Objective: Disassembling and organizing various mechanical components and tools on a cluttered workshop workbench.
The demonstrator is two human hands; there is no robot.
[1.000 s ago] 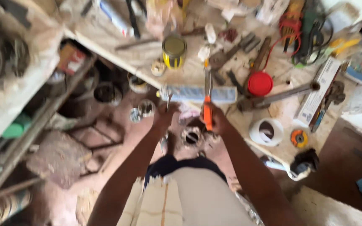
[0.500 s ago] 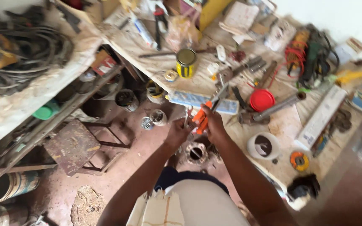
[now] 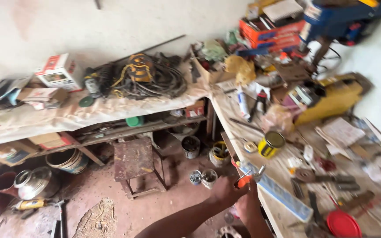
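Sitting well left of the stool, a metal pot and a bucket rest on the floor under the long desk, likely stowed there to keep its top free for boxes and the cable tangle. Right of the stool, small tins stand on the floor near the corner. Further right, both hands meet at the edge of the second desk: the left hand is closed round an orange-handled tool, its metal tip pointing up, probably gripped low for control. The right hand lies just beside and under it; blur hides whether its fingers close on anything. Beyond the tool, further from the stool, a yellow can and a red lid sit on that desk.
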